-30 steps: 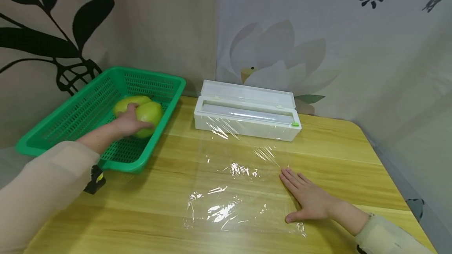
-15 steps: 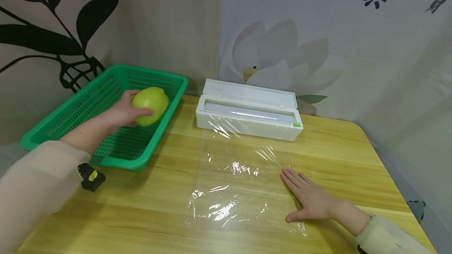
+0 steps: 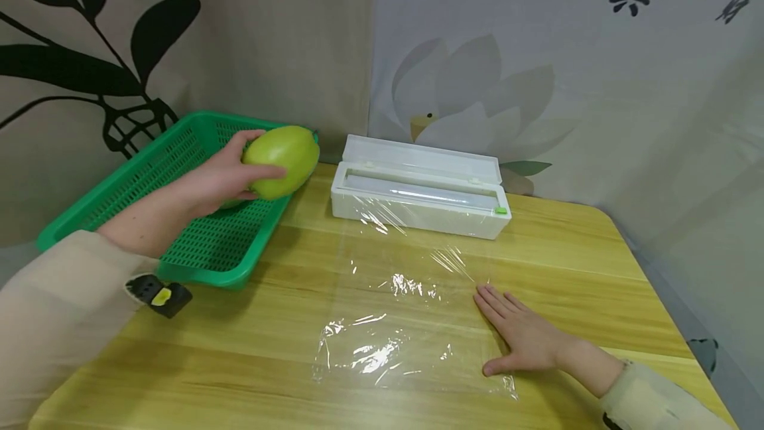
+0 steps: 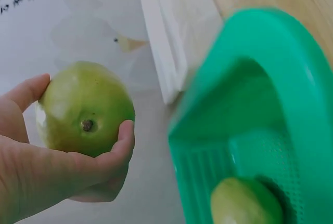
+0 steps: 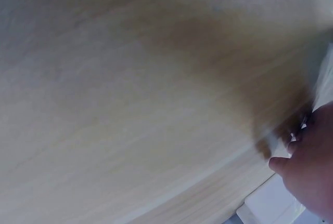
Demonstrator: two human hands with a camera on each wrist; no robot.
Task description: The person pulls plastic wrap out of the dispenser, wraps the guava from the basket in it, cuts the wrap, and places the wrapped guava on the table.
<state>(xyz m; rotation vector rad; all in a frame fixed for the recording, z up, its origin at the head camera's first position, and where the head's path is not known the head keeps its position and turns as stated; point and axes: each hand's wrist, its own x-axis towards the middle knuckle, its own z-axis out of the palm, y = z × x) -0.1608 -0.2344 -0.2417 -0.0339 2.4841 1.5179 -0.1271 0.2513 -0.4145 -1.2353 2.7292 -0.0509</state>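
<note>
My left hand [image 3: 217,174] grips a smooth yellow-green mango [image 3: 289,154] over the right rim of the green basket [image 3: 229,279]. In the left wrist view, thumb and fingers wrap the sides of the held mango [image 4: 86,104], whose brown stem end faces the camera. A second mango [image 4: 244,203] lies inside the basket, mostly hidden behind my hand in the head view. My right hand [image 3: 525,337] rests flat, fingers straight, along the right edge of a clear sheet of cling film [image 3: 412,344]. The film is spread over the wooden table.
A white cling film box [image 3: 412,217] stands at the back with its lid [image 3: 420,158] raised, the film running out over its front. A green slider [image 3: 500,210] sits at its right end. Printed cloth [image 3: 286,38] hangs behind the table [image 3: 573,264].
My left hand has lifted one mango out of the basket, up and to the right, leaving the other inside. The right hand has stayed flat on the film.
</note>
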